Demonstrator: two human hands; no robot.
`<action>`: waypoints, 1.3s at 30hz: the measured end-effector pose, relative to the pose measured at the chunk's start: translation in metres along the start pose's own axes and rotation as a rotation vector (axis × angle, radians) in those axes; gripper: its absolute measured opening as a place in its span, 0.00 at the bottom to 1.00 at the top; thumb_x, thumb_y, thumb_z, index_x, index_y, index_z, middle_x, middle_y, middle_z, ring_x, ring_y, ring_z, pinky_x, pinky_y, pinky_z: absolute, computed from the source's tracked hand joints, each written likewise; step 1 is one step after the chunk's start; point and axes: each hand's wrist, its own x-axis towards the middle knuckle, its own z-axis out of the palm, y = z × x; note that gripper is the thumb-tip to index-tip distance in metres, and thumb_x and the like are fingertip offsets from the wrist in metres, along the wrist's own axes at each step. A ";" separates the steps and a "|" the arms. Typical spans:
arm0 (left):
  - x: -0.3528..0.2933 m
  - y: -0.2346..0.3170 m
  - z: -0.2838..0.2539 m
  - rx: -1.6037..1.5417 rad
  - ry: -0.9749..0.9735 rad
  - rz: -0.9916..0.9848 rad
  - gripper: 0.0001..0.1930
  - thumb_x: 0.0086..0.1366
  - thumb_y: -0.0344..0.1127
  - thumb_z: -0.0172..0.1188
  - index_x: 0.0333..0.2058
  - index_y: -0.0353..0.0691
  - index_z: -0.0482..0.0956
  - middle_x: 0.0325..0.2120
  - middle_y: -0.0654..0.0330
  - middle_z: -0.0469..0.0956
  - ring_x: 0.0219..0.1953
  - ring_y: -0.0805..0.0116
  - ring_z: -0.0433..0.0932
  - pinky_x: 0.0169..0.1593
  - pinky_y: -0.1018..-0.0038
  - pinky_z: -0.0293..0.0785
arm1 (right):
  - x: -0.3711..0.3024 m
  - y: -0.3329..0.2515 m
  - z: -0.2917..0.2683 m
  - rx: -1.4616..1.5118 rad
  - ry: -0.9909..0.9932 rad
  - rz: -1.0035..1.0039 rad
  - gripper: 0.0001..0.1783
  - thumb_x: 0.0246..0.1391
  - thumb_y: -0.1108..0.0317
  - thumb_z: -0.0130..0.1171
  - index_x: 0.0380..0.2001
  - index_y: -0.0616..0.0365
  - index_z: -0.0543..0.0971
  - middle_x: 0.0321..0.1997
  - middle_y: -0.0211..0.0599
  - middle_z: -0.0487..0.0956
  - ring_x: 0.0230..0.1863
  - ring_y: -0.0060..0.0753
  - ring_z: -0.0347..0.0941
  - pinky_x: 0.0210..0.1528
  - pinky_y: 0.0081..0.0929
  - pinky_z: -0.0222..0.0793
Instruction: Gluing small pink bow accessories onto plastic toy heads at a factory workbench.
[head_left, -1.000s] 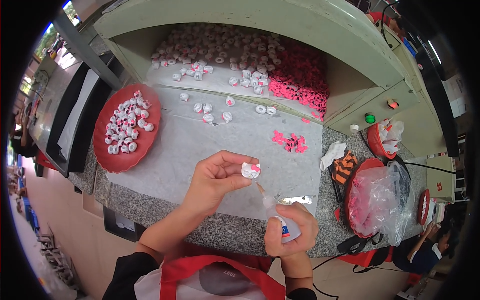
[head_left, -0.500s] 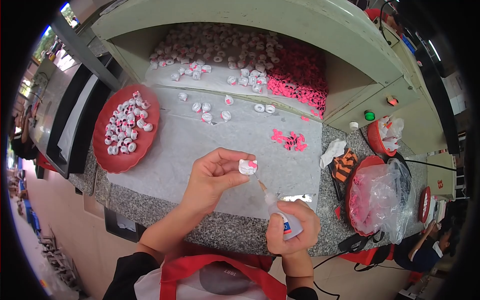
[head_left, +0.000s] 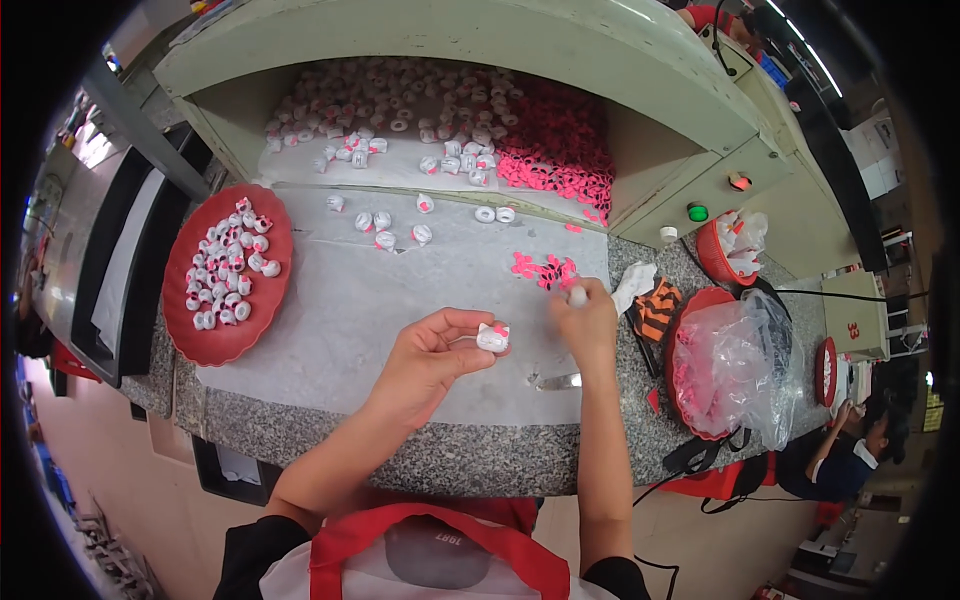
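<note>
My left hand pinches a small white piece with pink on it above the grey mat. My right hand is stretched forward over the mat, fingers closed around a small glue bottle whose white end shows above the fist. It sits just below a little heap of pink bits. A few white pieces lie loose farther back on the mat.
A red tray with several white pieces is at left. A recess behind holds heaps of white pieces and pink pieces. At right are a red bowl with a clear bag, a striped cloth, and a seated person.
My right hand rose from near the table's front edge and reached forward to the pink bits. My left hand stayed put holding the white piece.
</note>
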 end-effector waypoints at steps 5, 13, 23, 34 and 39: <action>0.006 -0.001 -0.001 -0.012 0.036 0.063 0.18 0.49 0.16 0.54 0.41 0.33 0.70 0.37 0.56 0.73 0.40 0.63 0.75 0.44 0.74 0.70 | 0.008 0.003 0.012 -0.362 0.053 -0.168 0.16 0.36 0.63 0.62 0.27 0.64 0.76 0.25 0.50 0.76 0.26 0.49 0.73 0.33 0.34 0.68; 0.010 -0.010 -0.002 0.106 0.040 0.092 0.18 0.49 0.17 0.55 0.41 0.33 0.70 0.37 0.55 0.74 0.39 0.65 0.75 0.44 0.75 0.70 | -0.009 0.009 -0.011 0.360 -0.178 0.113 0.07 0.38 0.75 0.62 0.25 0.64 0.76 0.18 0.27 0.72 0.19 0.14 0.65 0.19 0.13 0.60; 0.007 -0.010 0.004 0.157 0.070 0.098 0.17 0.50 0.17 0.55 0.41 0.31 0.70 0.36 0.55 0.74 0.39 0.67 0.75 0.44 0.76 0.71 | -0.026 -0.012 -0.034 0.782 -0.413 0.189 0.10 0.40 0.80 0.57 0.31 0.67 0.76 0.22 0.32 0.73 0.19 0.17 0.65 0.20 0.14 0.61; 0.004 -0.015 0.008 0.327 0.017 0.323 0.16 0.53 0.14 0.50 0.41 0.30 0.69 0.42 0.52 0.70 0.44 0.67 0.72 0.49 0.75 0.70 | -0.061 -0.050 -0.031 0.626 -0.376 -0.193 0.06 0.38 0.80 0.61 0.24 0.63 0.76 0.24 0.31 0.75 0.21 0.16 0.67 0.21 0.12 0.63; 0.003 -0.016 0.008 0.407 -0.018 0.361 0.15 0.52 0.13 0.51 0.40 0.30 0.71 0.44 0.51 0.68 0.45 0.66 0.71 0.49 0.74 0.70 | -0.061 -0.049 -0.033 0.655 -0.303 0.029 0.07 0.38 0.79 0.62 0.23 0.63 0.75 0.23 0.29 0.74 0.20 0.14 0.66 0.21 0.11 0.62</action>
